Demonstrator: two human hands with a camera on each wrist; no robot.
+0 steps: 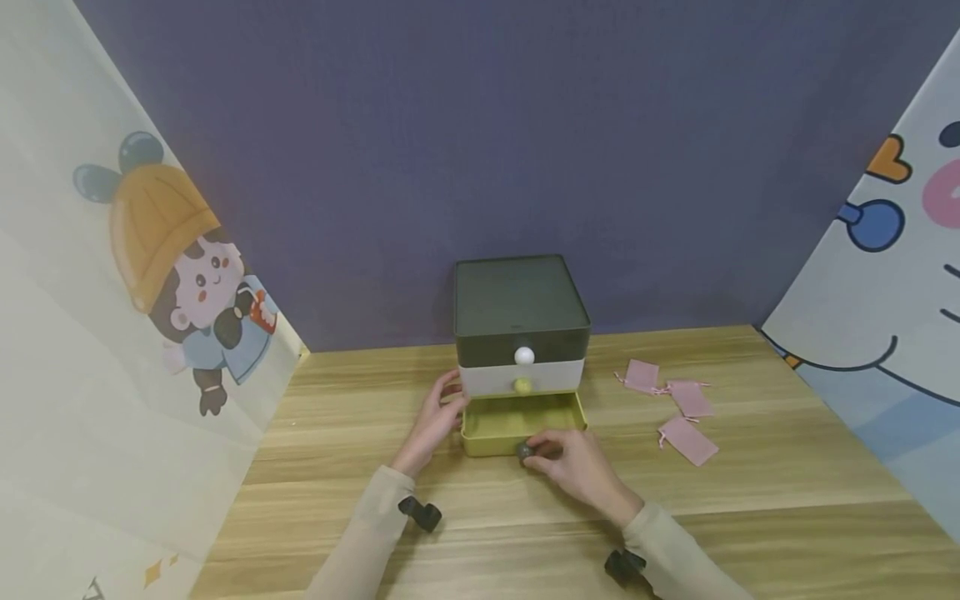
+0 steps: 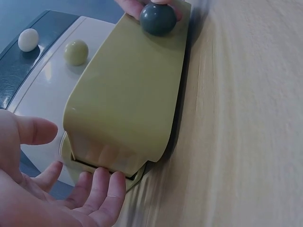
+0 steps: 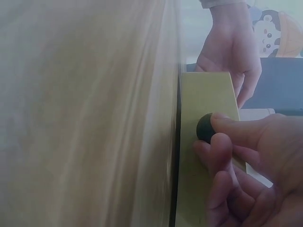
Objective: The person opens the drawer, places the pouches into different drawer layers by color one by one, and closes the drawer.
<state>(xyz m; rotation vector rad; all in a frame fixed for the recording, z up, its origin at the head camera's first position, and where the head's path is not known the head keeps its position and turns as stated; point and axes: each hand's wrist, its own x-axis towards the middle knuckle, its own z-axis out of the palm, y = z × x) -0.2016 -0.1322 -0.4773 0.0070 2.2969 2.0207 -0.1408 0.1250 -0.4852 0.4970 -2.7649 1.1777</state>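
A small desktop drawer box (image 1: 522, 296) stands against the back wall, with a dark green top drawer, a white middle drawer (image 1: 483, 379) and a yellow-green bottom drawer (image 1: 487, 446). The bottom drawer is pulled out, and no contents show inside it. My right hand (image 1: 577, 471) pinches that drawer's dark round knob (image 2: 158, 20) between thumb and fingers. At the box's left side is my left hand (image 1: 435, 421), its fingers extended beside the bottom drawer's edge, the fingertips at the frame in the left wrist view. The upper two drawers are closed.
Several pink drawstring pouches (image 1: 688, 440) lie flat on the wooden table (image 1: 750, 517) to the right of the box. A dark blue panel (image 1: 517, 125) rises behind. Panels printed with cartoon figures (image 1: 206, 283) flank the table on both sides.
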